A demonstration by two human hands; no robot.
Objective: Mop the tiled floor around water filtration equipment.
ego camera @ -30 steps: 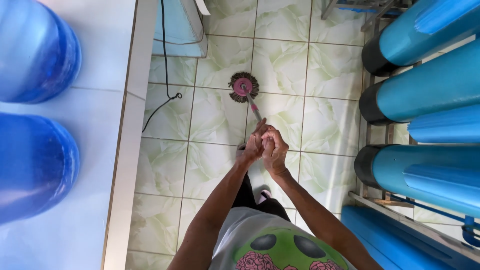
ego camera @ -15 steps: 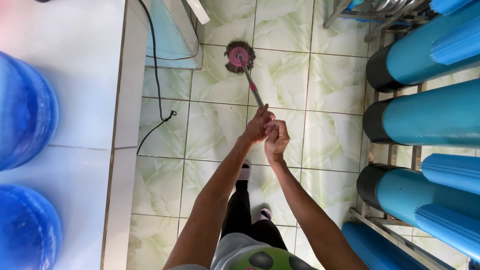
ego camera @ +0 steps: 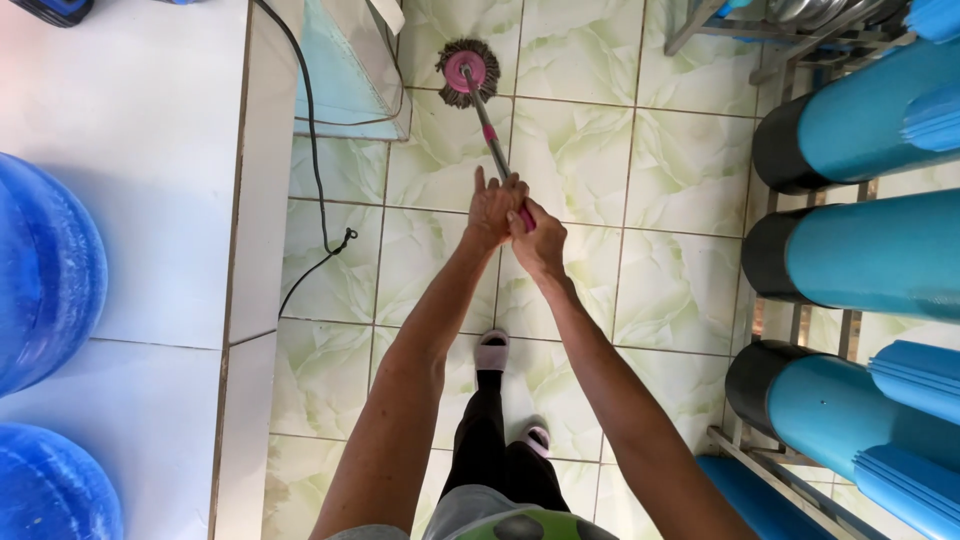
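1. The floor (ego camera: 660, 170) is laid with pale green marbled tiles and fills the middle of the view.
2. A white tiled desk (ego camera: 150, 180) runs down the left side, its edge meeting the floor tiles.
3. Large blue water bottles (ego camera: 40, 270) lie on the desk at the left edge, one above another in the picture.
4. Teal cylinders (ego camera: 880, 260) with black ends lie stacked on a metal rack along the right side.
5. A light blue tub (ego camera: 345, 75) stands on the floor beside the desk at the top, just left of the mop head.
6. A black cable (ego camera: 315, 190) trails from the desk down onto the tiles and ends near the desk's edge.
7. The mop (ego camera: 490, 125) stands tilted, its handle slanting from the hands up to a round pink-and-brown head pressed on the floor near the tub.
8. The left hand (ego camera: 492, 212) is clenched on the mop handle, some fingers lifted straight.
9. The right hand (ego camera: 540, 243) touches the left, just below it, fingers wrapped around the pink end of the handle.
10. Two feet in light slippers (ego camera: 492, 352) stand on the tiles below the arms.
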